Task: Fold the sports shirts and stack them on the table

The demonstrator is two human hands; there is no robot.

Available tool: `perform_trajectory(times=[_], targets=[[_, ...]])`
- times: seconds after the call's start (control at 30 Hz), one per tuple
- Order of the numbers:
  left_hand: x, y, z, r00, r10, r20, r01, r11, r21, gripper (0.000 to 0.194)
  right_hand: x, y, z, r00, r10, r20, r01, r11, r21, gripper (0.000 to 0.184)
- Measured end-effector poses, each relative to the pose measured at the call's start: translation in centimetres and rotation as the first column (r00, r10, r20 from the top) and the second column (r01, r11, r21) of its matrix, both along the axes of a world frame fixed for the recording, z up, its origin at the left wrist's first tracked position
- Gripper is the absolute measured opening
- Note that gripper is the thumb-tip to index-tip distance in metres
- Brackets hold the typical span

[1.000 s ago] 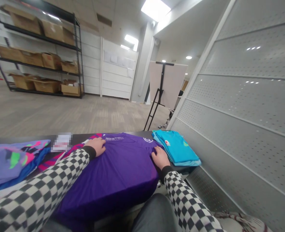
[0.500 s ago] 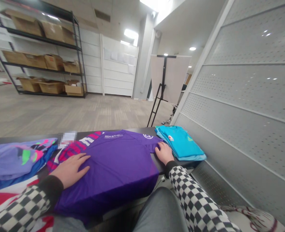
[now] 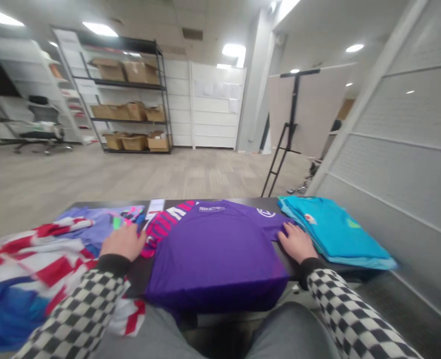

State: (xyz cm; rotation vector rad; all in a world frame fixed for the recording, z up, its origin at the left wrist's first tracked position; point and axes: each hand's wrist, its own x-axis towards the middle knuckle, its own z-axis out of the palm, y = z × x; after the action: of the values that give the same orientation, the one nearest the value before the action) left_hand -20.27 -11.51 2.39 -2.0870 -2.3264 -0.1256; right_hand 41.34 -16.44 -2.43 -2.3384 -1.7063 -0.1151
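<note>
A purple short-sleeved T-shirt [image 3: 216, 249] lies spread on the dark table, its lower part hanging over the front edge. White print crosses its top, and the left sleeve has a pink-and-white pattern. My left hand [image 3: 123, 243] is at the end of that patterned sleeve, fingers bent and closed at the cuff, slightly blurred. At the opposite cuff, my right hand [image 3: 298, 242] has its fingers curled against the purple cloth. Right of it sits a folded stack of turquoise shirts [image 3: 340, 232]. To the left lies a heap of red-and-white cloth [image 3: 63, 254].
Lilac shirts [image 3: 89, 224] and a blue garment [image 3: 14, 309] lie at the left. A white label [image 3: 156, 205] is by the far table edge. A perforated panel wall [image 3: 403, 164] borders the right side. Beyond stand an easel [image 3: 289, 129] and shelves with boxes [image 3: 130, 112].
My left hand has moved off the shirt's body to the patterned sleeve's end. My right hand stays at the other cuff. The view has turned left, showing more garments and the room's left side.
</note>
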Motion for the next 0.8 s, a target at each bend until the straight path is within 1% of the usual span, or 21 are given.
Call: perform_trajectory(times=[0.07, 0.13, 0.2, 0.37, 0.43, 0.5, 0.57, 0.67, 0.73, 0.8], targets=[[-0.1, 0.1, 0.6, 0.997, 0.073, 0.037, -0.070, 0.994, -0.079, 0.057, 1.3, 1.0, -1.2, 0.999, 0.016, 0.048, -0.015, 1.000, -0.008, 0.069], [0.1, 0.6, 0.6, 0.995, 0.081, 0.057, -0.077, 0.994, -0.075, 0.058, 2.5, 2.0, -2.4, 0.996, 0.025, 0.080, -0.026, 0.999, 0.019, 0.070], [0.3, 1.2, 0.1, 0.996, 0.060, 0.065, -0.057, 0.997, -0.046, 0.058, 3.0, 2.5, -3.1, 0.995, 0.035, 0.096, -0.039, 0.998, 0.040, 0.070], [0.5, 2.6, -0.9, 0.990, -0.013, 0.138, 0.018, 0.999, -0.037, 0.039, 2.9, 2.4, -2.8, 0.995, 0.038, 0.095, -0.043, 0.998, 0.045, 0.070], [0.1, 3.1, -0.9, 0.984, -0.023, 0.179, 0.030, 0.999, -0.036, 0.029, 2.9, 2.4, -2.7, 0.995, 0.041, 0.095, -0.045, 0.998, 0.046, 0.070], [-0.4, 3.7, -0.5, 0.970, -0.028, 0.242, 0.036, 0.999, -0.030, 0.022, 2.9, 2.5, -2.8, 0.995, 0.041, 0.093, -0.046, 0.998, 0.053, 0.068], [-1.2, 4.4, 0.0, 0.949, -0.027, 0.314, 0.035, 0.999, -0.018, 0.024, 3.0, 2.6, -2.9, 0.995, 0.042, 0.091, -0.048, 0.997, 0.062, 0.067], [-2.5, 5.3, 0.8, 0.920, -0.020, 0.391, 0.027, 1.000, -0.012, 0.037, 3.0, 2.7, -2.8, 0.995, 0.048, 0.087, -0.054, 0.996, 0.073, 0.065], [-3.3, 5.8, 1.2, 0.916, -0.007, 0.401, 0.021, 0.999, -0.030, 0.041, 2.8, 2.6, -2.7, 0.995, 0.050, 0.081, -0.056, 0.996, 0.076, 0.063], [-4.2, 5.9, 1.6, 0.930, 0.018, 0.368, 0.000, 0.999, -0.049, 0.038, 2.6, 2.5, -2.5, 0.996, 0.049, 0.080, -0.055, 0.996, 0.067, 0.063]])
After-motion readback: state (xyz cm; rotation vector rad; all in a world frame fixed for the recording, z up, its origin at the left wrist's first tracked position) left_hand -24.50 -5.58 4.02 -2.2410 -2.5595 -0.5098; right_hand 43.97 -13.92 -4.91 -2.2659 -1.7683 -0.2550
